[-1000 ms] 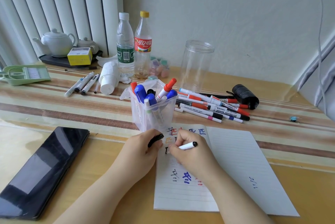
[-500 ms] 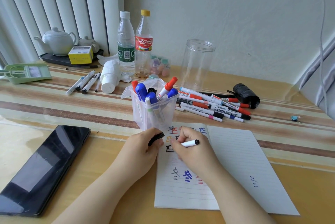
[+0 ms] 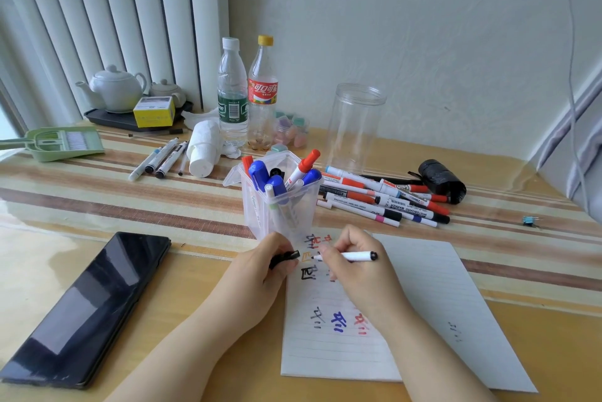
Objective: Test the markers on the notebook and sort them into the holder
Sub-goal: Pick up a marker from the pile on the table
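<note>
My right hand grips a white marker with a black end, lying almost level, its tip pointing left just above the notebook. My left hand pinches the black cap a short gap from that tip. Black, blue, red and orange test marks cover the page's left side. The clear plastic holder stands right behind my hands with several blue and red capped markers in it. A pile of loose markers lies to its right.
A black phone lies at the left. Three pens, a stack of white cups, two bottles, a clear jar and a black roll stand farther back. A teapot tray and green dustpan sit at far left.
My right hand lifted the marker's tip off the page and turned it level towards the cap in my left hand. A black square character now shows below the orange one.
</note>
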A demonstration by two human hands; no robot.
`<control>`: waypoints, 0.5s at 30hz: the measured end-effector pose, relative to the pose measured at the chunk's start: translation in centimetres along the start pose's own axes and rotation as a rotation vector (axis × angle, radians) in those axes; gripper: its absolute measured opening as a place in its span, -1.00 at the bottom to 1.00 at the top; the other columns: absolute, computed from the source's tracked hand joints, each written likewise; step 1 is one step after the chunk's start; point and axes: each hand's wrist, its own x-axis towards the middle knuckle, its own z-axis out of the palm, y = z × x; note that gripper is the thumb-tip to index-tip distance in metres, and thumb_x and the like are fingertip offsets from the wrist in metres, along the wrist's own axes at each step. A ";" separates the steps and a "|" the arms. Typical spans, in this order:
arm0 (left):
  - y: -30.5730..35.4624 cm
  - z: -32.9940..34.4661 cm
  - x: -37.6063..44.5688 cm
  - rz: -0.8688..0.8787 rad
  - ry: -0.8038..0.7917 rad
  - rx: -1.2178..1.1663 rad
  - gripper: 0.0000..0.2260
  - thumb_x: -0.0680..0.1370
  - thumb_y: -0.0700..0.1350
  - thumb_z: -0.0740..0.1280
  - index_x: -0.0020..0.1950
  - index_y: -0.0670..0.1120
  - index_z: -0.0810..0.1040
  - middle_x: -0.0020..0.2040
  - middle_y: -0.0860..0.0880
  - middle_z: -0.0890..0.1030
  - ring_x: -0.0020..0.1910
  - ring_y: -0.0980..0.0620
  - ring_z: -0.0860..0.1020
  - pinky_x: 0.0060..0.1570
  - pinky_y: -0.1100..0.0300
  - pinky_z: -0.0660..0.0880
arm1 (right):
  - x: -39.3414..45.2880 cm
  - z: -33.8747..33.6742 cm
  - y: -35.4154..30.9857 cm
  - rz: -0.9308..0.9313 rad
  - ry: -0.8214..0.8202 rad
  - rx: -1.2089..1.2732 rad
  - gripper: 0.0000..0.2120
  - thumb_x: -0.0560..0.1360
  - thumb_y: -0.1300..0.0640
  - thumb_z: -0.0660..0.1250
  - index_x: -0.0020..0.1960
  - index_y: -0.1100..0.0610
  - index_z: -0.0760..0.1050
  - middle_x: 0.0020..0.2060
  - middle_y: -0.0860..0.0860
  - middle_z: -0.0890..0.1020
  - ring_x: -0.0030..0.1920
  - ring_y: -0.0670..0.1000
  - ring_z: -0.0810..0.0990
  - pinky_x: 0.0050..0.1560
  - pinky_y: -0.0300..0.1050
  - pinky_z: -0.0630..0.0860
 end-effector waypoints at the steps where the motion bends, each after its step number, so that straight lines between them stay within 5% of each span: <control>1: 0.2 -0.2 -0.1 0.013 -0.008 -0.005 -0.89 0.55 -0.13 0.26 -0.06 0.08 0.39 -0.12 0.19 0.56 -0.15 0.15 0.50 -0.18 0.48 0.36 | -0.1 -0.3 -0.6 -0.009 -0.007 0.044 -0.73 0.47 0.15 0.37 -0.30 0.24 0.36 -0.52 -0.02 0.52 -0.48 -0.10 0.46 -0.43 -0.28 0.37; 8: 2.3 -1.3 -0.4 0.042 -0.011 -0.088 -0.90 0.54 -0.15 0.26 -0.08 0.07 0.47 -0.16 0.20 0.58 -0.13 0.19 0.52 -0.07 0.24 0.47 | -0.7 -2.2 -3.5 -0.044 -0.050 0.136 -0.72 0.49 0.17 0.33 -0.35 0.16 0.34 -0.54 0.00 0.47 -0.50 -0.07 0.37 -0.40 -0.16 0.39; 15: 4.4 -2.0 -1.2 0.094 -0.030 -0.135 -0.77 0.53 -0.14 0.29 -0.15 0.22 0.41 -0.12 0.27 0.57 -0.13 0.18 0.54 -0.07 0.31 0.48 | -1.8 -3.2 -4.3 -0.062 -0.076 0.195 -0.67 0.47 0.21 0.34 -0.41 0.07 0.33 -0.56 0.00 0.43 -0.51 -0.06 0.32 -0.40 -0.17 0.30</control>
